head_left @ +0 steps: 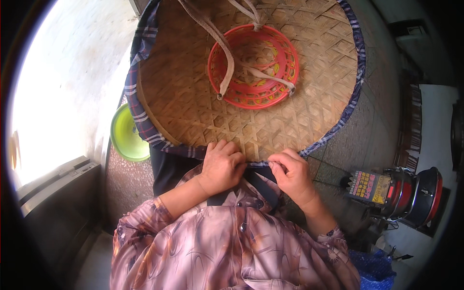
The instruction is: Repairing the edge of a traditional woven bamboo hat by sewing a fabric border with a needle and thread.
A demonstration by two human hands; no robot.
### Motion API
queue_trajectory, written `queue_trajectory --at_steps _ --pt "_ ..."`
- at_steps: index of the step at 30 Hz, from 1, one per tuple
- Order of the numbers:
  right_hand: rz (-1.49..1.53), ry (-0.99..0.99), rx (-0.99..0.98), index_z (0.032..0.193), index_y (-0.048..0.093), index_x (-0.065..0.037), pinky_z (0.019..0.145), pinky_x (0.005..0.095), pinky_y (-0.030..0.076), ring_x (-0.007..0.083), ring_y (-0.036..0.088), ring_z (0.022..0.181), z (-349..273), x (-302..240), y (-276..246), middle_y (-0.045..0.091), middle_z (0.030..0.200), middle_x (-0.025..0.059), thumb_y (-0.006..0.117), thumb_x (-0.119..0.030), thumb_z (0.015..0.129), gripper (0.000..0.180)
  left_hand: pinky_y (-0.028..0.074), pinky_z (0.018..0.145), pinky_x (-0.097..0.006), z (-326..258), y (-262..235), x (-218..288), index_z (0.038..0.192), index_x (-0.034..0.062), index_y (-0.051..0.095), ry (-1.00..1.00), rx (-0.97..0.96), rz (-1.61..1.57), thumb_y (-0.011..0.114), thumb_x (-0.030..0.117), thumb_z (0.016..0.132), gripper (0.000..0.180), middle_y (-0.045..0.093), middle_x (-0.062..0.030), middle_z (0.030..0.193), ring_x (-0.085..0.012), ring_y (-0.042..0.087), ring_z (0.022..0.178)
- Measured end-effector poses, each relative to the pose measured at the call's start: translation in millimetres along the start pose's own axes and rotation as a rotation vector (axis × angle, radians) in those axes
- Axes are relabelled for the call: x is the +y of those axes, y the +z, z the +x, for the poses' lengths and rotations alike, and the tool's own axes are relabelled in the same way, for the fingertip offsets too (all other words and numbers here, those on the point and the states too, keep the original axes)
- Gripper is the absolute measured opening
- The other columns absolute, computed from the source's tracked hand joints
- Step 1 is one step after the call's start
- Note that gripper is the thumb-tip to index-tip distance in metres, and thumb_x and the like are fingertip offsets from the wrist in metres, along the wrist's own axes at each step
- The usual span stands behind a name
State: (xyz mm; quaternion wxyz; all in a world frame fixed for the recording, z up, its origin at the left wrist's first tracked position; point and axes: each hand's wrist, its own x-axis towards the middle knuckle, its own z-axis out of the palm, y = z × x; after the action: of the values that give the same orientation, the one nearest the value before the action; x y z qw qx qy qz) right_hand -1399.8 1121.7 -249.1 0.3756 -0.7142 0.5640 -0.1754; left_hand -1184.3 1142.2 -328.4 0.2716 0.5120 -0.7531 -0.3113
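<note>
A wide woven bamboo hat (179, 96) lies inner side up in front of me, its near edge over my lap. Blue plaid cloth (360, 58) binds its rim. At the centre of the weave sits a red plastic openwork basket (258, 103), with pale fabric cords (226, 53) tied to it and lying across it. My left hand (221, 166) is closed over the near rim, fingertips curled onto the woven side. A little to the right, my right hand (294, 175) pinches the cloth-bound rim between thumb and fingers. Whatever lies inside either grip is hidden.
A lime green basin (126, 135) stands on the speckled floor at the left, beside a bright doorway and a dark door panel (60, 193). To the right is the rear of a motorbike (401, 191) with a red light and plate. A blue bag (371, 268) lies at lower right.
</note>
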Motion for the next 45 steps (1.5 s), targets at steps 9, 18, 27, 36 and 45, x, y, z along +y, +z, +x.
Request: queue_trajectory --at_steps 9,18,27,36,45 --pt "-0.085 0.047 0.07 0.092 0.068 -0.006 0.069 0.0421 0.054 0.0349 0.067 0.078 -30 2 28 0.063 0.087 0.0133 0.067 -0.005 0.087 0.006 0.039 0.079 -0.042 -2 0 -3 0.081 0.0161 0.068 0.009 -0.013 -0.001 0.081 0.018 0.072 0.016 0.06 -0.003 0.089 -0.0263 0.056 0.089" --pt "-0.123 0.023 0.094 0.091 0.066 -0.007 0.066 0.0431 0.053 0.035 0.065 0.074 -32 3 49 0.061 0.086 0.0128 0.066 -0.006 0.086 0.005 0.039 0.078 -0.043 -2 -2 -2 0.083 0.0154 0.067 0.019 -0.017 -0.008 0.081 0.018 0.074 0.017 0.06 -0.0034 0.089 -0.0277 0.057 0.089" --pt "-0.139 0.012 0.118 0.092 0.068 -0.005 0.065 0.0423 0.053 0.0355 0.066 0.073 -31 5 59 0.063 0.085 0.0143 0.067 -0.002 0.085 0.008 0.04 0.079 -0.042 -5 3 -3 0.089 0.0187 0.075 0.025 -0.007 -0.028 0.077 0.017 0.075 0.014 0.059 -0.0006 0.087 -0.025 0.056 0.092" --pt "-0.131 0.018 0.131 0.09 0.068 -0.005 0.065 0.0423 0.054 0.0353 0.066 0.073 -32 8 59 0.063 0.085 0.0139 0.066 -0.002 0.084 0.007 0.038 0.08 -0.041 -5 4 -1 0.087 0.0173 0.073 0.048 0.01 -0.068 0.081 0.018 0.072 0.017 0.059 -0.0012 0.088 -0.025 0.057 0.09" --pt "-0.113 0.025 0.12 0.09 0.068 -0.006 0.066 0.0421 0.055 0.0356 0.066 0.074 -31 5 54 0.064 0.085 0.0138 0.066 -0.003 0.085 0.006 0.037 0.079 -0.041 0 5 2 0.08 0.016 0.07 -0.013 -0.021 -0.015 0.079 0.016 0.068 0.015 0.059 -0.0022 0.089 -0.0258 0.056 0.089"
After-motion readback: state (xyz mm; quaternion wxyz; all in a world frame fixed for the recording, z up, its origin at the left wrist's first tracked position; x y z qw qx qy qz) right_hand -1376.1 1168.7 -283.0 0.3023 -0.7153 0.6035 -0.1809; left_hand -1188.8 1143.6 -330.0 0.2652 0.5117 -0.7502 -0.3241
